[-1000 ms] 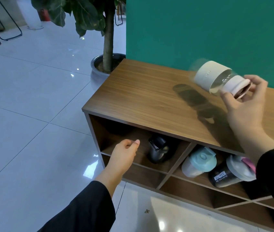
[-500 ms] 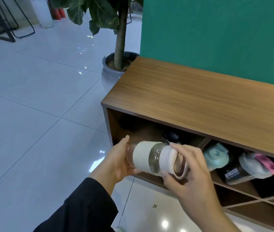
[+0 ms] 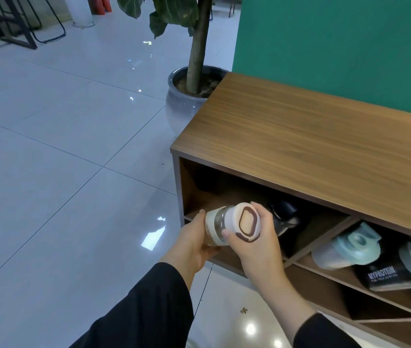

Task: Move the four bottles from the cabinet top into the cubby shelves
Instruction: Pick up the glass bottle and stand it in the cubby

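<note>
A cream-sleeved glass bottle (image 3: 220, 223) with a pale lid lies on its side at the mouth of the left cubby of the wooden cabinet (image 3: 312, 151). My right hand (image 3: 257, 242) grips its lid end and my left hand (image 3: 192, 243) cups its base from below. A black bottle (image 3: 283, 217) lies deeper in the same cubby. In the cubby to the right lie a bottle with a teal lid (image 3: 350, 247) and a black MYPROTEIN shaker (image 3: 390, 275). No bottle stands on the cabinet top.
A potted tree in a grey pot (image 3: 184, 101) stands just left of the cabinet's far corner. A green wall (image 3: 337, 46) backs the cabinet. Lower cubbies run beneath the occupied row. Glossy tiled floor spreads to the left, with black metal frames (image 3: 18, 28) far away.
My right hand carried the cream bottle down from above the cabinet top to the left cubby's opening. My left hand rose to meet it and now supports its base.
</note>
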The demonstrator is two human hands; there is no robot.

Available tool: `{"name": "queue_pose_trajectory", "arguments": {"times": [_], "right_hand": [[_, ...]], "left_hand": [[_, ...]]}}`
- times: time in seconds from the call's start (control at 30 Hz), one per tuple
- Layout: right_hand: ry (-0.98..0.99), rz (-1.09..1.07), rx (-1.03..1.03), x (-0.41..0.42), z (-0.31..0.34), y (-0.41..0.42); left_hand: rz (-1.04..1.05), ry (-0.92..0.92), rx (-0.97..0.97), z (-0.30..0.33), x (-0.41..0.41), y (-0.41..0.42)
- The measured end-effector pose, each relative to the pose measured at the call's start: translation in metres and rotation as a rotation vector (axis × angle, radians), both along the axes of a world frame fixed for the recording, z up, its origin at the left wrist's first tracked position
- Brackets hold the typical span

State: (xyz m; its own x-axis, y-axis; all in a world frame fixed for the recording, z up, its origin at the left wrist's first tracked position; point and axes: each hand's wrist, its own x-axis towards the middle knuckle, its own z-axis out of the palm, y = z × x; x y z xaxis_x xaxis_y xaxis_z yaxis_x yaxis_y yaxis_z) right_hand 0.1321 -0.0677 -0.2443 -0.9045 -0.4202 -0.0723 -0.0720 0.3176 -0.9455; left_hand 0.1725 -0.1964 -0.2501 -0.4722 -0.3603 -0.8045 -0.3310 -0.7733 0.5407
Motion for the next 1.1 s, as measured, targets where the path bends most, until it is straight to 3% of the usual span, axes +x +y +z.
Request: {"name": "queue_pose_trajectory", "arguments": {"times": [0.2,0.6,0.9,1.1], "right_hand": [[0.093,0.136,0.205,-0.044,-0.011,-0.037],[-0.031,0.224,0.393,-0.086,-0.011,-0.083],[-0.198,0.185,0.123,-0.074,-0.039,-0.057],[-0.244,0.165,0.07,-0.053,-0.061,-0.048]], "left_hand": [[0.013,0.075,-0.051,-0.015,-0.007,-0.01],[0.056,0.166,-0.093,-0.023,-0.026,-0.022],[0.026,0.137,-0.153,-0.021,-0.027,-0.023],[-0.098,0.128,-0.234,-0.017,-0.034,-0.024]]}}
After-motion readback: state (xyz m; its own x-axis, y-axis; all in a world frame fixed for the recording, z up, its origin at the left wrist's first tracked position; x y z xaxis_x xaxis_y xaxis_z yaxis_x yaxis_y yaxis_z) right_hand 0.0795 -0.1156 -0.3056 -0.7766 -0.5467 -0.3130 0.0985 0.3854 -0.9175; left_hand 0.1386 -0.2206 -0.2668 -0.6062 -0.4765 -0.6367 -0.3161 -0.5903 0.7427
